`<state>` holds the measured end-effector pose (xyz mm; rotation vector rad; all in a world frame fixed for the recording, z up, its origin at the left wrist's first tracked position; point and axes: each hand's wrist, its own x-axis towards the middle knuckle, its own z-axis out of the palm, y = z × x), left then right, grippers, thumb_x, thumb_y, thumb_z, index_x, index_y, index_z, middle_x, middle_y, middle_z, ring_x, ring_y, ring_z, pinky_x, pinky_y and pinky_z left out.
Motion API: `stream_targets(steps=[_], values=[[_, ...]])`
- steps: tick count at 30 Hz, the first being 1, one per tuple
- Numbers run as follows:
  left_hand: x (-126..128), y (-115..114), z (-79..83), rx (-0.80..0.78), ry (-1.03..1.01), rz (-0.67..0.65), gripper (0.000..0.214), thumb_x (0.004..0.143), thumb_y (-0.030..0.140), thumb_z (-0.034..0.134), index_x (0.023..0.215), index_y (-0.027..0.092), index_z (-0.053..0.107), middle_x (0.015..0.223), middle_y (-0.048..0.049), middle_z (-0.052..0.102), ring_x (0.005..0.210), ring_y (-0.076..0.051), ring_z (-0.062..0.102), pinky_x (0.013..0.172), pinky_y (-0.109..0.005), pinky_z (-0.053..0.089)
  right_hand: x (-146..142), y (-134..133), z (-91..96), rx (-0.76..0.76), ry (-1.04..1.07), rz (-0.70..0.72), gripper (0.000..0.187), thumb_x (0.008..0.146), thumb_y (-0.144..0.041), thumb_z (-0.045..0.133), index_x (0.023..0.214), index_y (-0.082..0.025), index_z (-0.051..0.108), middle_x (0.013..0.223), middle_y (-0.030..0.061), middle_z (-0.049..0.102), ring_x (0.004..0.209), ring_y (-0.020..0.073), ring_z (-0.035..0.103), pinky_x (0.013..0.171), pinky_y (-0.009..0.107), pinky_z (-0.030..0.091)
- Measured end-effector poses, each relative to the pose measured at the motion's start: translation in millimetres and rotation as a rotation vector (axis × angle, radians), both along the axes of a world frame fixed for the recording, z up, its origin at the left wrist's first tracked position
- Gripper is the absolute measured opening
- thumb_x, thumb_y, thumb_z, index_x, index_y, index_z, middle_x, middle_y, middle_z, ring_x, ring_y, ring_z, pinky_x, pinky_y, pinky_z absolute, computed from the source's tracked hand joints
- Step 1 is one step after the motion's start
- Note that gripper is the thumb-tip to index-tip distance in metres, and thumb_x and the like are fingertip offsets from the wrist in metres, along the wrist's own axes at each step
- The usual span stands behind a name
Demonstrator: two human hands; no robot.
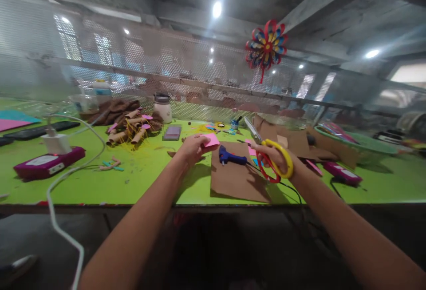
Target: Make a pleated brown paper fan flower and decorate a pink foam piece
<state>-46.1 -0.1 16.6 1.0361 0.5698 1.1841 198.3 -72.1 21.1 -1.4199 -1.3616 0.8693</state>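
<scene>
Left hand [192, 148] pinches pink paper [212, 139] in its fingers, raised off the bench [140, 179] mid-way, edge free. Right hand [274, 156], fingers thru the handles, grips scissors [254, 132], blades aimed at far edge. Glue gun [231, 156] lies on cardboard [239, 183] btwn them.

A craft workshop: a green table [140, 179] strewn with paper scraps, cardboard [238, 179], a glue gun [231, 156], under a paper pinwheel [266, 46].
</scene>
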Motion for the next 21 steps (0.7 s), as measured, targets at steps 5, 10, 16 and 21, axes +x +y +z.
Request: stream_targets(steps=[5, 10, 16, 21], values=[[-0.2, -3.9, 3.8, -0.003, 0.078, -0.002, 0.01, 0.069, 0.002, 0.053, 0.074, 0.01, 0.052, 0.073, -0.008, 0.063, 0.068, -0.016, 0.065, 0.069, -0.031, 0.053, 29.7, 5.1, 12.9, 0.057, -0.406, -0.173, 0.038, 0.068, -0.053, 0.06, 0.065, -0.015, 0.06, 0.051, 0.0031, 0.057, 0.044, 0.0128, 0.051, 0.044, 0.023, 0.037], [0.0, -12.7, 10.5, 0.03, 0.217, -0.025, 0.008, 0.072, 0.004, 0.053, 0.079, 0.008, 0.055, 0.069, -0.0106, 0.065, 0.061, -0.015, 0.064, 0.054, -0.021, 0.049, 70.6, 15.1, 14.2, 0.104, -1.025, -0.391, 0.04, 0.071, -0.048, 0.059, 0.092, -0.016, 0.07, 0.082, 0.0111, 0.071, 0.078, 0.0257, 0.064, 0.06, 0.027, 0.042], [-0.9, -12.8, 10.6, 0.079, 0.252, -0.035, 0.011, 0.074, 0.01, 0.061, 0.085, 0.009, 0.059, 0.073, -0.0084, 0.067, 0.06, -0.011, 0.062, 0.054, -0.017, 0.047, 114.0, 15.8, -32.6, -0.014, -1.189, -0.425, 0.039, 0.078, -0.04, 0.05, 0.106, -0.018, 0.066, 0.096, 0.0126, 0.07, 0.085, 0.0257, 0.064, 0.065, 0.026, 0.041], [0.1, -11.3, 7.8, 0.083, 0.289, -0.076, 0.01, 0.071, 0.009, 0.064, 0.08, 0.011, 0.063, 0.071, -0.0054, 0.067, 0.059, -0.009, 0.06, 0.053, -0.016, 0.044, 102.3, 15.9, -57.2, 0.042, -1.113, -0.368, 0.041, 0.076, -0.032, 0.054, 0.114, -0.017, 0.062, 0.101, 0.0103, 0.069, 0.089, 0.0222, 0.062, 0.071, 0.024, 0.04]])
